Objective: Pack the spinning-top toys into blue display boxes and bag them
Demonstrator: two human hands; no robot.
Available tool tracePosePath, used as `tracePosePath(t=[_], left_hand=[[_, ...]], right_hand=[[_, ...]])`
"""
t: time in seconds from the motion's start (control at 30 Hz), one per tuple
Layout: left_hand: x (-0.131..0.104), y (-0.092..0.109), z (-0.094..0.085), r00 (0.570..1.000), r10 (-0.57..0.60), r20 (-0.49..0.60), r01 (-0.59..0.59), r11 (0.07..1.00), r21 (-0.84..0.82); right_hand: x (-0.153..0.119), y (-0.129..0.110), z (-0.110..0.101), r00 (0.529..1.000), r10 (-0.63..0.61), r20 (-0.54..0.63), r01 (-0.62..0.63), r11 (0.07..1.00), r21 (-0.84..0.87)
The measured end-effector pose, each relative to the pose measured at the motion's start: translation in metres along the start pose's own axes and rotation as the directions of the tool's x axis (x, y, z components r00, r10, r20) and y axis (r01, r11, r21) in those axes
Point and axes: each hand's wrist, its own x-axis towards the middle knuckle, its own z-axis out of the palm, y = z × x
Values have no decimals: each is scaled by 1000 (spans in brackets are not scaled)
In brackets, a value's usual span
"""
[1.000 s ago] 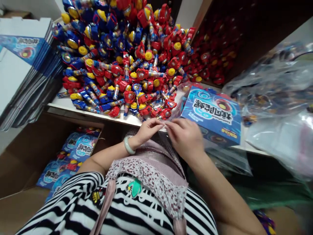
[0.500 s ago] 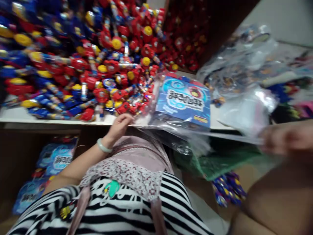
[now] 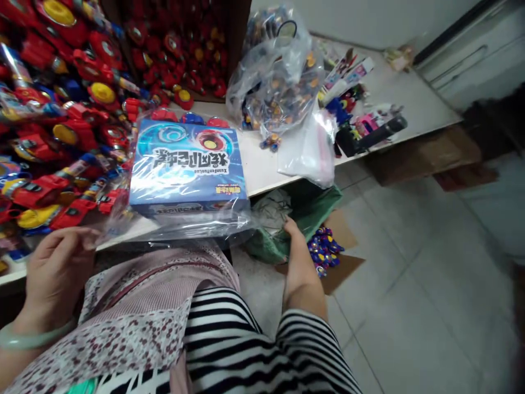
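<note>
- Blue box (image 3: pixel 188 164) lies flat at centre-left of the frame, on the surface (image 3: pixel 260 158) near its front edge.
- Done, as far as shows: the box looks shut and sits inside a clear bag (image 3: pixel 200 225), whose slack plastic hangs over the edge.
- Left, by judgement: the bag does not look neatly finished, though whether its mouth is sealed cannot be told; red toys (image 3: pixel 45 191) lie heaped at upper left, outside the box.
- Left hand (image 3: pixel 59 268), lower left, is curled with fingers pointing right, beside the bag's corner; its grip looks narrow, but whether it pinches plastic cannot be told.
- Right hand (image 3: pixel 292 227), arm stretched up from lower centre, reaches into a green sack (image 3: pixel 318 205) beside crumpled plastic (image 3: pixel 270 209); its grip is hidden, so its state cannot be told.
</note>
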Motion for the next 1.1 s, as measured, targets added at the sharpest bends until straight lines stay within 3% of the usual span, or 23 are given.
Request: tracePosePath(t=[0.07,0.17,0.23,0.27,0.3,0.37,0.4,0.47,0.53,0.6,0.63,0.67,0.73,0.77,0.8,0.83,0.87,0.9,0.93,0.97,1.0,1.03,1.1], left_hand=[[1,0,-4,999,33,-4,-33,996,84],[6,-3,-7,997,77,3,-77,992,96],[10,-6,-6,993,114,32,-115,993,38],[13,-8,-4,989,138,55,-139,990,7],[16,-9,-3,983,164,84,-163,986,-20],[24,-12,-4,962,219,163,-213,975,-56],[27,-13,-7,947,251,199,-241,968,-73],[32,-12,-20,905,311,289,-299,950,-89],[32,-9,-41,839,352,415,-371,928,-37],[27,-8,-67,780,307,545,-406,912,67],[24,-9,-78,778,260,572,-382,919,101],[21,-11,-88,805,214,553,-317,943,96],[16,-19,-95,882,60,467,-65,998,-5],[15,-24,-93,882,-61,468,101,993,-61],[15,-28,-87,836,-192,513,274,958,-87],[15,-31,-77,746,-306,591,430,899,-78],[16,-33,-66,627,-388,675,553,833,-35],[16,-34,-53,522,-426,739,631,776,2],[17,-32,-39,467,-430,772,675,738,3],[16,-30,-27,467,-414,781,693,720,-33],[16,-26,-17,499,-389,775,695,714,-89],[14,-23,-8,540,-360,761,685,713,-149],[11,-18,2,615,-291,733,648,716,-259]], right_hand=[[18,10,14,999,45,1,-45,999,8],[20,23,6,994,56,-97,-52,998,37],[6,15,-2,971,-109,-212,143,978,154],[-5,4,-2,933,-258,-251,317,919,233],[-17,-12,1,862,-418,-286,496,811,310],[-44,-49,14,688,-623,-373,724,555,410],[-57,-66,22,637,-639,-431,769,486,416],[-80,-87,37,573,-587,-572,817,464,342],[-97,-85,49,462,-633,-621,869,462,176],[-110,-65,58,347,-762,-546,907,421,-11],[-115,-51,62,315,-801,-509,913,403,-68],[-118,-38,67,311,-804,-507,909,406,-88],[-119,-21,77,369,-671,-643,877,480,3],[-116,-18,82,441,-539,-718,846,516,133],[-111,-20,86,554,-404,-728,792,524,312],[-105,-26,89,696,-318,-644,699,502,509],[-98,-35,90,830,-307,-465,557,469,686],[-92,-46,90,905,-360,-228,381,446,810],[-86,-57,88,900,-436,1,213,441,872],[-82,-68,85,853,-498,155,91,435,896],[-79,-77,83,818,-532,218,24,410,912],[-78,-83,80,817,-541,201,9,360,933],[-77,-89,76,851,-524,46,97,243,965]])
